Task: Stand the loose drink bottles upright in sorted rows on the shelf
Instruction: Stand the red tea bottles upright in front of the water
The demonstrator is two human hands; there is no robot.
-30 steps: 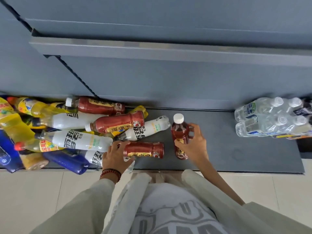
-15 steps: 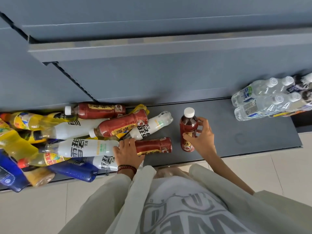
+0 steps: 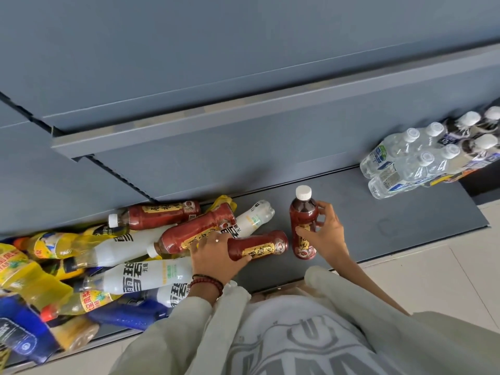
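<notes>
Upright red bottle (image 3: pixel 303 213): 1, right hand (image 3: pixel 323 236) gripping | lying red bottles (image 3: pixel 261 246): 3, left hand (image 3: pixel 216 257) gripping one

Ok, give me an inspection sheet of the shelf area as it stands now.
Surface: dark grey bottom shelf, bare between the bottle groups.
Job's things: upright red bottle; lying red bottle beside it; pile of loose bottles, white, yellow, blue and red, lying at the left.
Clutter: clear water bottles grouped at the right end.
Hands: right hand grips the upright red bottle; left hand grips the lying red bottle.
Cables: nothing seen.
Surroundings: upper shelf above; tiled floor in front.
</notes>
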